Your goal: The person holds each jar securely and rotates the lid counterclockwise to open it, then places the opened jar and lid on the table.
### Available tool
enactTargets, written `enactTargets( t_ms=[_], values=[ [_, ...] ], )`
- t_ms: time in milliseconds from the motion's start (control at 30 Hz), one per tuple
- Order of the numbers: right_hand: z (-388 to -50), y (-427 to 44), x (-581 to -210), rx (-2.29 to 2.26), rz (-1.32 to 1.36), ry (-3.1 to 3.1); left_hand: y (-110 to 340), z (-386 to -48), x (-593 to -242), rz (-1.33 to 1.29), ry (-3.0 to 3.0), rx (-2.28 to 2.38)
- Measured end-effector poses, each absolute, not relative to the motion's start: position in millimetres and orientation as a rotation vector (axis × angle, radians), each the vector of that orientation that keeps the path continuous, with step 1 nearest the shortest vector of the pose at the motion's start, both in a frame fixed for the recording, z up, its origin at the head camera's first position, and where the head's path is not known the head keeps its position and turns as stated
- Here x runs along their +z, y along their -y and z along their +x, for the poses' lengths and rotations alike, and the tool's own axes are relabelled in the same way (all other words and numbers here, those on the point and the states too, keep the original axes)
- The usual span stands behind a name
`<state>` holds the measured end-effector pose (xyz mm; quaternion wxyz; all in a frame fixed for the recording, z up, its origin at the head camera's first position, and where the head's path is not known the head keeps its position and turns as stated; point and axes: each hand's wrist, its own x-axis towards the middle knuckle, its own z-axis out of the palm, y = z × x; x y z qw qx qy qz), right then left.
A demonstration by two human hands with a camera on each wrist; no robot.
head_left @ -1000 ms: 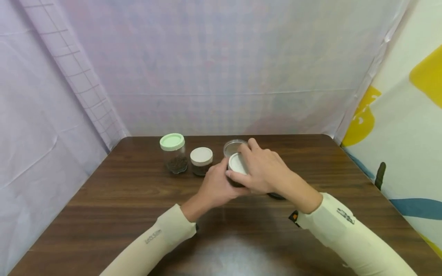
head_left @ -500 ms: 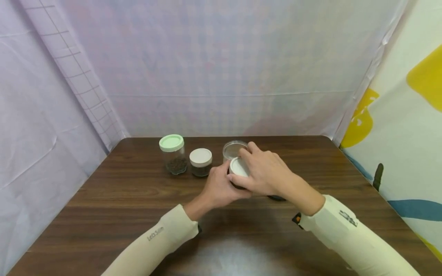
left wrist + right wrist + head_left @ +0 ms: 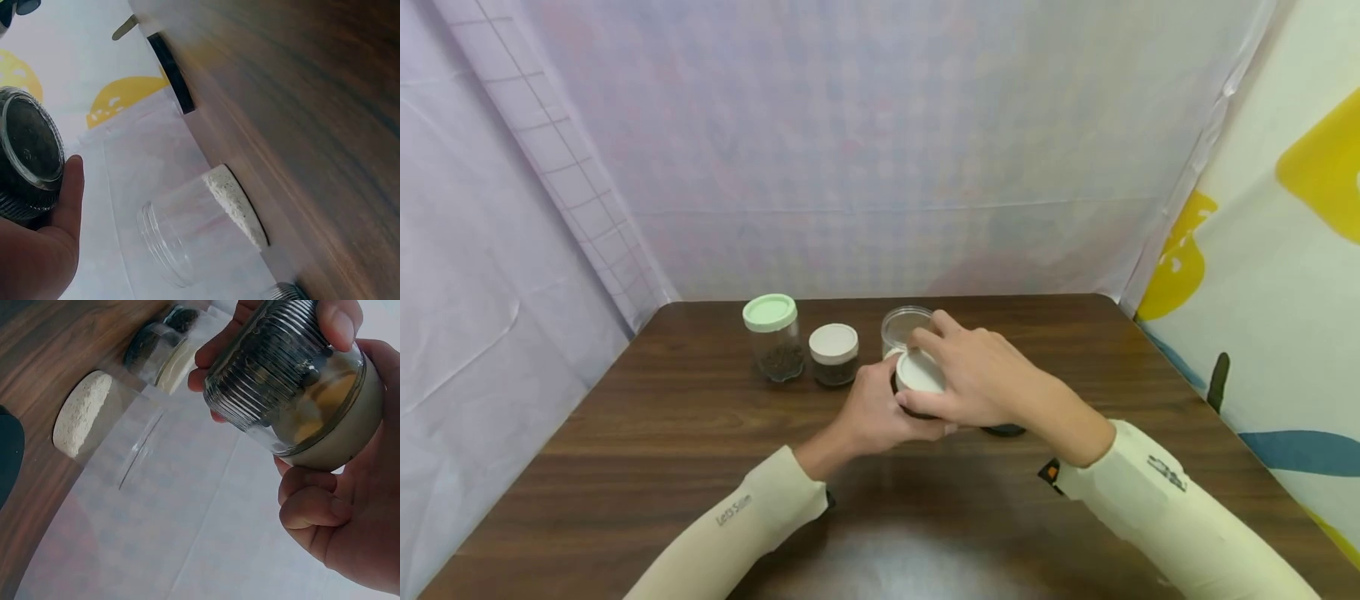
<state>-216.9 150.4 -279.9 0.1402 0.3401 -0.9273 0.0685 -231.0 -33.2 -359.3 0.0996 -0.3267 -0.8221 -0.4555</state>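
Note:
In the head view my left hand (image 3: 880, 410) grips the body of a small ribbed glass jar (image 3: 265, 369). My right hand (image 3: 981, 375) grips that jar's white lid (image 3: 921, 372), with fingers and thumb round its rim. The lid sits on the jar, and dark contents show through the glass in the right wrist view. Held tilted, the jar is clear of the table, its base (image 3: 31, 140) visible in the left wrist view. Just behind the hands stands a lidless clear jar (image 3: 904, 323), with white powder (image 3: 84, 412) at its bottom.
A tall jar with a green lid (image 3: 771, 312) and dark contents stands left on the brown table (image 3: 647, 467). Beside it is a short jar with a white lid (image 3: 834, 343). A flat black round piece (image 3: 1003, 431) lies partly under my right forearm. Curtains enclose the table.
Both hands and the held jar have come slightly nearer to me. The grip on jar and lid looks the same; the other jars stay in place.

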Motion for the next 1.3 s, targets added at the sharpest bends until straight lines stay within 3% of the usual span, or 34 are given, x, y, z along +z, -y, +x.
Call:
enactTargets(
  t_ms=[467,700,1300],
  values=[
    [-213,-151,-260,0.083,0.666,2.836,27,-231,-361,-0.788,2.466,-1.336],
    [-213,-146,-263,0.014,0.834,2.827,23,-233,-361,-0.892,2.419,-1.245],
    [-218,-156,-270,0.058,1.089,2.726,25,-235,-369,-0.797,2.481,-1.268]
  ],
)
